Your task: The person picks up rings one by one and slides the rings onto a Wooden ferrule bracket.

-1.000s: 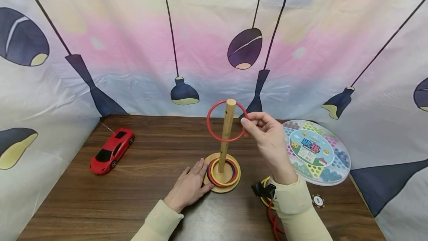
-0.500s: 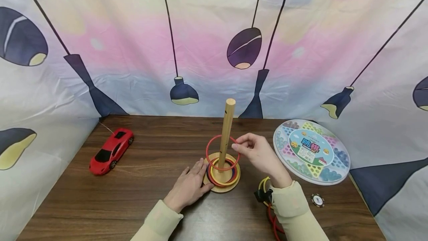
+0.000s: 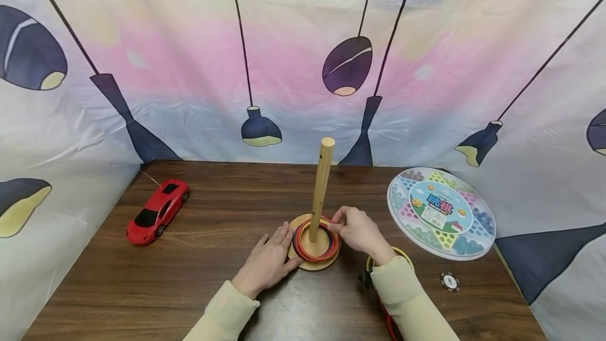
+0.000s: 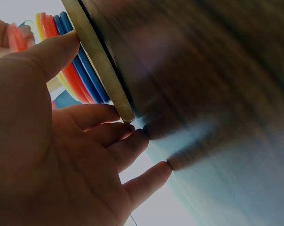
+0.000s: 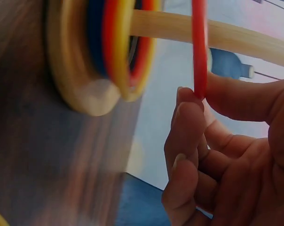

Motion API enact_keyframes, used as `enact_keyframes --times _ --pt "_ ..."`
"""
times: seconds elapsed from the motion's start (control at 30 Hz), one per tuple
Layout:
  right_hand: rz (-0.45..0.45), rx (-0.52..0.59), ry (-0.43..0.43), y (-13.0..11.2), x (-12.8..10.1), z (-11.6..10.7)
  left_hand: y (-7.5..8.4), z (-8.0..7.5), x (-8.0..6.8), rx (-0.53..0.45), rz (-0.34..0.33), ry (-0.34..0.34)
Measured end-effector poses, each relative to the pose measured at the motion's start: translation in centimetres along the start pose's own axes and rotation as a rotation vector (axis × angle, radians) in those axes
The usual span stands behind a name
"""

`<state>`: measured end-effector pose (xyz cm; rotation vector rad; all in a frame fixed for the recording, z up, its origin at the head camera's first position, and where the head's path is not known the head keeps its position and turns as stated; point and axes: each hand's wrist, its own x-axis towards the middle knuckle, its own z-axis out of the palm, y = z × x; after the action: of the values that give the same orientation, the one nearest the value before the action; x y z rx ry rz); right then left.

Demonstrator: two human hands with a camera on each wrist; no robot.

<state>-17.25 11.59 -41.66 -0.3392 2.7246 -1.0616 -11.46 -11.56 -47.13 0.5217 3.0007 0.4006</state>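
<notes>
My right hand pinches a red ring between thumb and fingertips. The ring encircles the upright wooden peg, low down, a small gap above the stacked rings in the right wrist view. That stack has a yellow ring on top, then red, with blue rings lowest on the round wooden base. My left hand lies at the left side of the base, thumb and fingertips against its edge; some fingertips touch the table in the left wrist view.
A red toy car stands on the left of the dark wood table. On the right lie a round printed game board and a poker chip. A yellow ring and red rings are partly hidden by the right sleeve.
My right hand has brought the red ring from the peg's top, over it and down along the peg to just above the stack. My left hand has stayed at the base.
</notes>
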Motion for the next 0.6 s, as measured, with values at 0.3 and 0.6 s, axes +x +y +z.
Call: enact_keyframes --times 0.3,0.6 --pt "0.062 -0.121 0.029 0.7 0.5 1.3 0.0 -0.1 0.1 -0.001 0.008 0.006" --pt "0.088 -0.217 0.042 0.9 0.6 1.9 0.0 -0.1 0.1 -0.003 0.004 -0.003"
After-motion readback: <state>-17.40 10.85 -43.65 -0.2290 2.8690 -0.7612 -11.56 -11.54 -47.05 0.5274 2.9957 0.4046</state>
